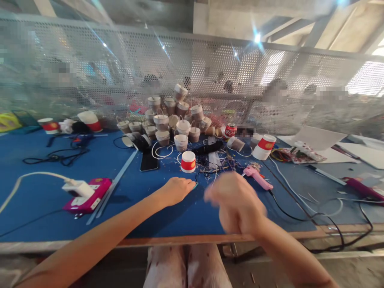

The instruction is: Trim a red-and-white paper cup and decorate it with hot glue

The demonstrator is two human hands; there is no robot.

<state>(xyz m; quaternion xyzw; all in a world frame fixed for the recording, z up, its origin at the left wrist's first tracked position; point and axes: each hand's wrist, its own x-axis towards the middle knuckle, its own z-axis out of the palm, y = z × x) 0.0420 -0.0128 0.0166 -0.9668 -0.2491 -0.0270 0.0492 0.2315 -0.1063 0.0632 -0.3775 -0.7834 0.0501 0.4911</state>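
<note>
My left hand [177, 190] is low over the blue table, its fingers closed around something small and teal at the fingertips, too small to name. Just beyond it stands a white paper cup with a red band [188, 162]. My right hand [237, 202] is raised nearer to me, blurred by motion, with its fingers curled; whether it holds anything is hidden. A pink glue gun [258, 178] lies to the right of it. Dark string scraps [207, 173] are scattered between the cup and the glue gun.
Many small bucket-like cups [162, 122] are piled at the back. A phone [149, 161] and a magenta power strip [97, 195] lie left. A red can [230, 131] and stacked cups [264, 147] stand at the back right. Cables cross the right side.
</note>
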